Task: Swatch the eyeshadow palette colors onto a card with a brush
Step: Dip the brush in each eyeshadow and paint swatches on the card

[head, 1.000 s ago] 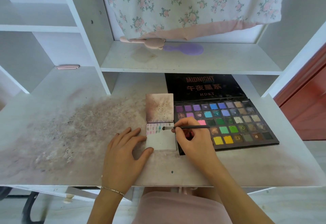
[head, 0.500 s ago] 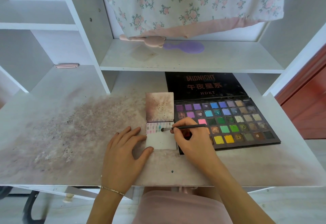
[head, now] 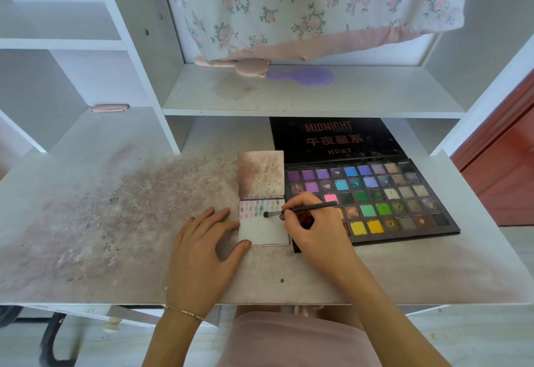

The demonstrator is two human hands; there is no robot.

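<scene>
Left of right-hand grip [head: 310,222]: brush [head: 300,210] tip on card [head: 264,226].

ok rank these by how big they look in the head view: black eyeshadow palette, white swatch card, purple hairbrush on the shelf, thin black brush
Largest to smallest as they look:
1. Black eyeshadow palette, lid included
2. White swatch card
3. Purple hairbrush; it sits farther back, so its place below the card is unsure
4. Thin black brush, gripped by the right hand
</scene>
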